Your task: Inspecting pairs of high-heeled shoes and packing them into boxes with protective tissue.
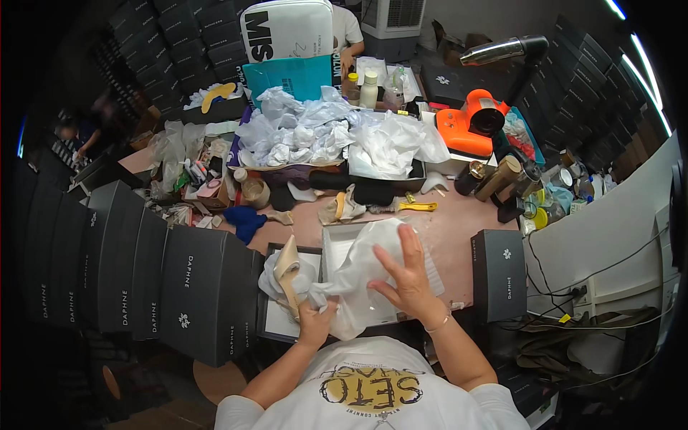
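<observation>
My left hand (315, 322) is closed on a bunched edge of a thin white wrapping sheet (358, 272). Its knuckles are beside the lower end of a beige heeled shoe (287, 266); whether they also grip the shoe is hidden. The shoe stands tilted against crumpled white paper in an open dark shoebox (276, 324). My right hand (410, 278) is raised over the sheet's right side, fingers spread and holding nothing. Beneath the sheet lies an open box part with a white inside (337, 240).
Dark shoeboxes (197, 287) are stacked on the left, and another shoebox (499, 276) stands at the right. Behind are a yellow-handled brush (417, 207), a blue cloth (246, 223), crumpled white paper (301, 132), an orange machine (469, 129) and dark bottles (499, 178). Another person (349, 36) sits opposite.
</observation>
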Demonstrator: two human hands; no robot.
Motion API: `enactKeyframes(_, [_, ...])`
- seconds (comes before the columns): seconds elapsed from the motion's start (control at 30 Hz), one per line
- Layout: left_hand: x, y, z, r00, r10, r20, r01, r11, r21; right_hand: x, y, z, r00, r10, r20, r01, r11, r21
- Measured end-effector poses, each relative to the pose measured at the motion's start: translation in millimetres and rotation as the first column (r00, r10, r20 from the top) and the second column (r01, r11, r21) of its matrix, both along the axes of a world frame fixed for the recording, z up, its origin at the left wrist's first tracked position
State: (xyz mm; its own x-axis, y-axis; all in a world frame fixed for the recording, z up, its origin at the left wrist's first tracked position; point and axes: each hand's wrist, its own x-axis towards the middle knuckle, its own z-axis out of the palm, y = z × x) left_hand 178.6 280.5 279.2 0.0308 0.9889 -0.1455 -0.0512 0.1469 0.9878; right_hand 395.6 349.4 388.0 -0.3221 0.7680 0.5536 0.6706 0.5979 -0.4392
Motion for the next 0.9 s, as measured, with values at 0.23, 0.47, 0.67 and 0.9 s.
enactKeyframes(0.23, [-25.7,0.2,-18.4,0.823,0.408,0.395,-0.372,0.913,-0.169,-94.1,-77.2,-60.5,0.841,0.435,-0.322,-0.540,0.710,-0.452])
enactKeyframes(0.47, [-70.3,-6.7,17.4,0.896,0.178,0.406,-0.065,0.959,-0.277,-40.7,18.2,-12.2,0.798,0.556,0.233,-0.515,0.829,-0.217])
enactKeyframes(0.67, [-97.6,11.3,22.1,0.781,0.543,0.309,-0.432,0.827,-0.360,-12.3,1.4,-70.4,0.944,0.307,0.122,-0.173,0.774,-0.609])
enactKeyframes(0.9, [-13.5,25.5,85.6,0.880,0.303,-0.365,0.080,0.664,0.743,65.3,49.0,-157.8,0.779,-0.522,-0.347,-0.002,0.552,-0.834])
